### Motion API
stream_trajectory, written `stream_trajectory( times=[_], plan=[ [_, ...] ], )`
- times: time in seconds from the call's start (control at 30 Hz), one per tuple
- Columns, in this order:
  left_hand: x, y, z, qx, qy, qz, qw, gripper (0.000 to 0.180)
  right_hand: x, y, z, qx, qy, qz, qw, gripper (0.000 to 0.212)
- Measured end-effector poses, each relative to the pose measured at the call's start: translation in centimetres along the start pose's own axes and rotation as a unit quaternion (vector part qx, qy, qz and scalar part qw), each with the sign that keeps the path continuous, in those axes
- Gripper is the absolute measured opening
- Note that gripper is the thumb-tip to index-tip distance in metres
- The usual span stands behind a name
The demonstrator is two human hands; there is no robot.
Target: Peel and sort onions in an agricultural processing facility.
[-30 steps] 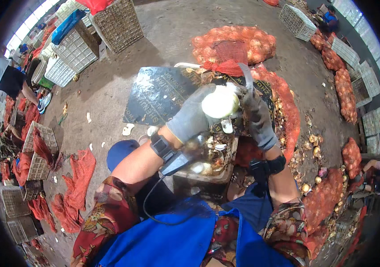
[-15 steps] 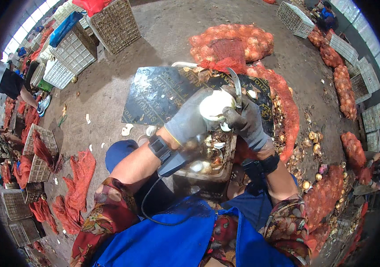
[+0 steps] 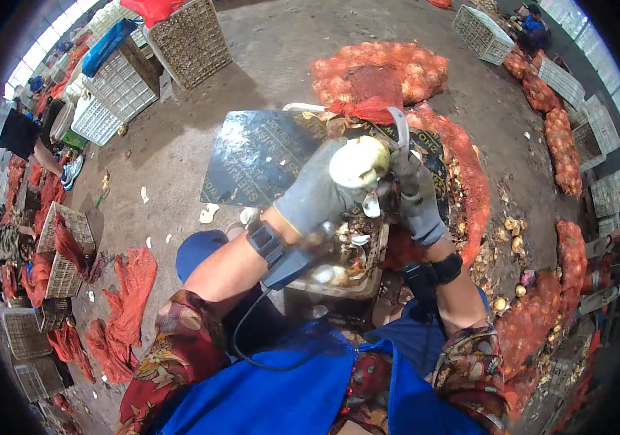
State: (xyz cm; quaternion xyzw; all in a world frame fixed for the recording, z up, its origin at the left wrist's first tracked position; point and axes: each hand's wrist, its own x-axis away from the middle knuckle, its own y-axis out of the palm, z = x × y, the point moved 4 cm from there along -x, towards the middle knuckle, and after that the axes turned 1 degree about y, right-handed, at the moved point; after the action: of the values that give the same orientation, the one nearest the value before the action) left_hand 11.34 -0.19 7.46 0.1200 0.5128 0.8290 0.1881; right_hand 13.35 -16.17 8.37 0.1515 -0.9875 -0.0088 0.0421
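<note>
My gloved left hand is closed around a pale onion, mostly bare of brown skin. A loose white flap of peel hangs below it. In my gloved right hand is a knife with a curved blade, which points up and away, just right of the onion. Blade and onion look slightly apart. Under both hands stands a crate holding onion skins and white onion pieces. A dark printed board lies across beyond the crate.
Ahead lies a full red mesh sack of onions. Another red mesh curves along the right, beside scattered onions and skins. Red empty sacks lie on the floor at left. White crates stand far left; other people sit along both sides.
My right hand and the knife have drawn off to the right, away from the onion. The onion has turned in my left hand, and a flap of peel now dangles lower.
</note>
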Motion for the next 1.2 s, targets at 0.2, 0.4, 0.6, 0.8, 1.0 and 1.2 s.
stream_trajectory(
  times=[0.2, 0.4, 0.6, 0.8, 1.0, 1.2],
  plan=[
    [-0.1, -1.2, 0.9, 0.156, -0.028, 0.010, 0.987, 0.037, 1.8, 1.2, -3.6, 0.387, -0.282, 0.023, 0.877, 0.031],
    [-0.2, -2.7, 2.4, -0.196, 0.139, 0.115, 0.964, 0.037, 2.5, 1.3, -2.1, 0.558, -0.311, -0.022, 0.769, 0.035],
    [0.2, -3.6, 2.8, -0.696, 0.326, 0.062, 0.636, 0.037, 1.9, 1.1, -1.3, 0.593, -0.272, -0.011, 0.758, 0.031],
    [0.2, -4.3, 2.7, -0.682, 0.307, 0.063, 0.661, 0.036, 1.1, 2.2, 0.1, 0.623, -0.204, 0.029, 0.754, 0.021],
    [0.1, -6.0, 3.1, -0.526, 0.262, 0.093, 0.804, 0.046, 1.1, 2.7, 1.3, 0.558, -0.351, -0.003, 0.752, 0.023],
    [0.1, -5.3, 2.5, -0.637, 0.201, 0.078, 0.740, 0.045, 1.2, 1.3, -0.6, 0.116, -0.005, -0.135, 0.984, 0.030]
  ],
)
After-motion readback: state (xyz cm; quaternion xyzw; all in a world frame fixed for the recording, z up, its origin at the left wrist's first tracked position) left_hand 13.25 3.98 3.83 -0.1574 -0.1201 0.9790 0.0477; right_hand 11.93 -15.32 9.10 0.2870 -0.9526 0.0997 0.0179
